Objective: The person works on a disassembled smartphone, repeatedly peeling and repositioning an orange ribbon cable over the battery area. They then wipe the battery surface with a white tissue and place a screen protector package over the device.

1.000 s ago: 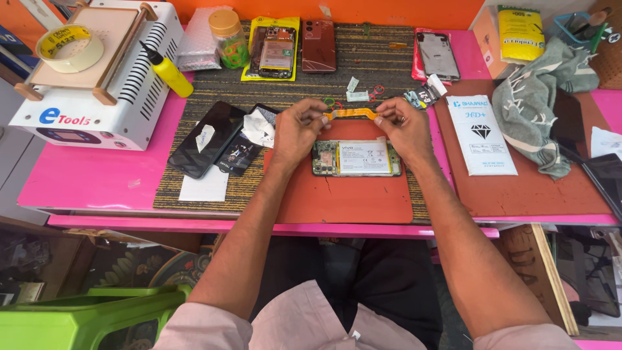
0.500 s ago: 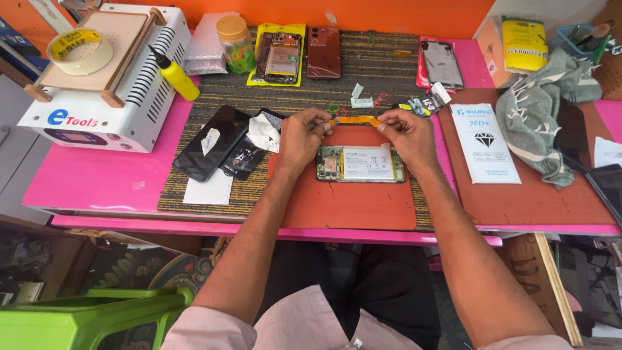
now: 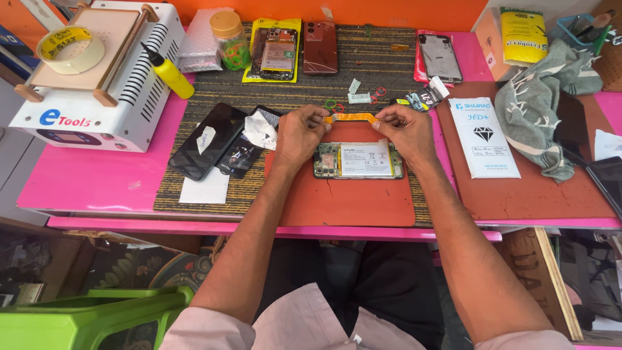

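Head camera, looking down on a pink repair bench: along the left edge a white heating machine carries a roll of tape on its wooden plate, with a yellow squeeze bottle lying just beside it, apparently parked off the working area. On the woven mat near the bench's left half, a black phone screen lies face up beside a crumpled white tissue. At the middle of the bench, on a red-brown rubber pad, sits an opened phone body, its battery and circuit board upward, flat and square to the person, so its insides stay reachable. Just above it the left hand and the right hand each pinch one end of an orange flex ribbon cable between thumb and fingertips, holding it stretched level over the phone's far edge; the other fingers curl loosely. Holding both ends likely keeps the thin strip straight and untwisted. Behind, toward the far edge, a yellow parts packet and a dark red phone back lie side by side. On the right, a white film packet rests on a second red-brown mat, with a grey cloth heaped toward the right corner.
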